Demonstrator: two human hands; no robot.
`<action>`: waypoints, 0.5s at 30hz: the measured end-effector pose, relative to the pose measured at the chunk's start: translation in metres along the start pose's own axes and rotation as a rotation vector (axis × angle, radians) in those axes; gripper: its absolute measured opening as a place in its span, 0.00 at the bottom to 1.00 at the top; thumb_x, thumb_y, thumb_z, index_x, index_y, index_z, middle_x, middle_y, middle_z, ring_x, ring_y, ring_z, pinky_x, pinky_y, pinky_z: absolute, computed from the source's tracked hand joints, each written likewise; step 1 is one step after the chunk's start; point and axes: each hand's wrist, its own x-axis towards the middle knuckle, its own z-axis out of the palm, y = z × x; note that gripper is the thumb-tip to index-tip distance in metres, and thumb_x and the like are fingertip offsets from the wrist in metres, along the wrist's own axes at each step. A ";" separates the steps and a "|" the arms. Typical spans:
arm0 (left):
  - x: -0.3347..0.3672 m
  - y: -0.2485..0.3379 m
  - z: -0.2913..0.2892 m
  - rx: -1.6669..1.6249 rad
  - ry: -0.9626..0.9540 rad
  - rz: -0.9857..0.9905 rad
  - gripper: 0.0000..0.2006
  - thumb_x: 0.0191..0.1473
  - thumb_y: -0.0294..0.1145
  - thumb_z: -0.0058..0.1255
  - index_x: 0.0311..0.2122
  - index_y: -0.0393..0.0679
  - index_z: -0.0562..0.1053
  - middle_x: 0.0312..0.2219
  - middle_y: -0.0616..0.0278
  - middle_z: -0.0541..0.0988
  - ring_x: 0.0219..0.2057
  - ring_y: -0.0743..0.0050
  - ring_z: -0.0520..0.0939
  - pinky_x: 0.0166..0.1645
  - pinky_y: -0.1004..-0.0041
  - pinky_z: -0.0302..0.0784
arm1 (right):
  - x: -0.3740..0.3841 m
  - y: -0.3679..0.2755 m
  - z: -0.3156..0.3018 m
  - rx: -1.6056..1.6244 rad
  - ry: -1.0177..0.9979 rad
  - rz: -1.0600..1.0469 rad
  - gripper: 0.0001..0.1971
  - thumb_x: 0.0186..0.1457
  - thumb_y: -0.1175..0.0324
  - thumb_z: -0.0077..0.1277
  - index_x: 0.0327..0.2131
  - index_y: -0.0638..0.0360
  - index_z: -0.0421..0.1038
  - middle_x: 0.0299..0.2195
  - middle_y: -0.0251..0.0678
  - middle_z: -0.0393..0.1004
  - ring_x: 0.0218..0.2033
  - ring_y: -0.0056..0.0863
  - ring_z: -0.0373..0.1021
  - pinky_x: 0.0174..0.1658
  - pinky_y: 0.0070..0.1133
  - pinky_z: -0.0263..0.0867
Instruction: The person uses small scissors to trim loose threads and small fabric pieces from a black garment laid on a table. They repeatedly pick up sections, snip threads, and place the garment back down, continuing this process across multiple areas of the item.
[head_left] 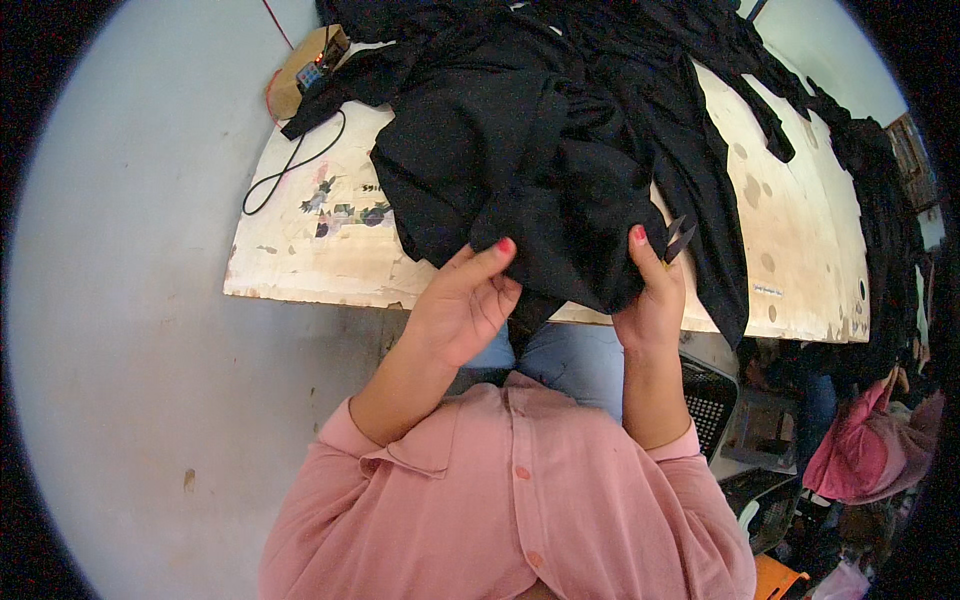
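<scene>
Near the centre of the frame, the left grip (465,300) and right grip (652,300) hold a black cloth (575,215) by its lower edge, thumbs on top. Dark snips (684,240) jut out beside the right thumb. More black fabric (450,40) covers the pale tabletop (310,270) toward the upper edge; a cable (247,207) loops at upper left.

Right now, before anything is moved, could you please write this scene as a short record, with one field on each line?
Left hand: the left hand holds the black cloth at its near edge, thumb on top
Right hand: the right hand holds the same cloth farther right, thumb on top
Blades: dark pointed blades stick out beside the right hand; their handle is mostly hidden
Surface: a pale, stained table, partly covered by black fabric
Below the table, right: a black perforated basket
Clothing: a pink buttoned shirt
</scene>
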 end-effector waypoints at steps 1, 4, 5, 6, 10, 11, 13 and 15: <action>0.000 -0.001 0.001 0.046 -0.030 -0.024 0.16 0.56 0.29 0.48 0.50 0.41 0.67 0.46 0.57 0.75 0.45 0.64 0.78 0.44 0.66 0.79 | -0.001 0.001 0.001 -0.075 0.022 -0.047 0.18 0.55 0.69 0.53 0.48 0.64 0.66 0.43 0.38 0.74 0.42 0.30 0.72 0.47 0.24 0.66; -0.004 -0.004 0.026 0.076 -0.019 0.054 0.15 0.57 0.28 0.45 0.49 0.39 0.68 0.45 0.56 0.76 0.45 0.63 0.79 0.44 0.66 0.80 | 0.001 -0.002 -0.001 -0.369 0.057 -0.154 0.19 0.53 0.69 0.56 0.48 0.63 0.66 0.41 0.37 0.73 0.38 0.28 0.70 0.46 0.22 0.64; -0.006 -0.005 0.033 0.068 0.003 0.103 0.14 0.58 0.28 0.44 0.50 0.39 0.68 0.45 0.55 0.76 0.45 0.63 0.79 0.44 0.66 0.80 | 0.001 -0.005 -0.003 -0.480 0.066 -0.182 0.20 0.52 0.69 0.57 0.47 0.63 0.66 0.40 0.36 0.72 0.36 0.27 0.70 0.45 0.21 0.64; -0.006 -0.004 0.031 0.085 -0.032 0.104 0.13 0.58 0.28 0.44 0.48 0.39 0.69 0.45 0.56 0.76 0.44 0.64 0.79 0.45 0.66 0.79 | 0.004 -0.006 -0.009 -0.747 0.125 -0.386 0.20 0.51 0.69 0.58 0.47 0.63 0.66 0.39 0.36 0.71 0.34 0.26 0.69 0.43 0.20 0.63; -0.006 -0.003 0.021 0.161 -0.097 0.121 0.12 0.60 0.30 0.44 0.47 0.40 0.70 0.44 0.58 0.77 0.44 0.67 0.79 0.47 0.66 0.77 | -0.004 -0.012 -0.005 -1.054 0.319 -0.696 0.22 0.43 0.73 0.62 0.45 0.61 0.69 0.35 0.37 0.68 0.23 0.26 0.63 0.27 0.20 0.60; -0.006 -0.004 0.020 0.183 -0.091 0.124 0.12 0.60 0.31 0.44 0.47 0.40 0.70 0.44 0.57 0.77 0.44 0.67 0.78 0.48 0.66 0.76 | -0.008 -0.018 0.000 -1.153 0.143 -0.810 0.19 0.42 0.75 0.62 0.41 0.61 0.71 0.33 0.37 0.69 0.24 0.28 0.65 0.26 0.20 0.61; -0.007 -0.004 0.020 0.216 -0.101 0.093 0.12 0.60 0.31 0.43 0.47 0.39 0.70 0.44 0.57 0.76 0.45 0.67 0.78 0.48 0.66 0.76 | -0.014 -0.026 0.014 -1.205 -0.129 -0.917 0.14 0.41 0.78 0.60 0.35 0.61 0.73 0.30 0.38 0.71 0.25 0.30 0.69 0.27 0.20 0.63; -0.007 -0.006 0.022 0.263 -0.105 0.098 0.14 0.60 0.31 0.42 0.49 0.38 0.68 0.44 0.55 0.76 0.44 0.65 0.79 0.47 0.65 0.77 | -0.017 -0.023 0.037 -1.113 -0.311 -0.914 0.11 0.40 0.80 0.59 0.32 0.62 0.74 0.27 0.39 0.72 0.28 0.31 0.71 0.29 0.20 0.65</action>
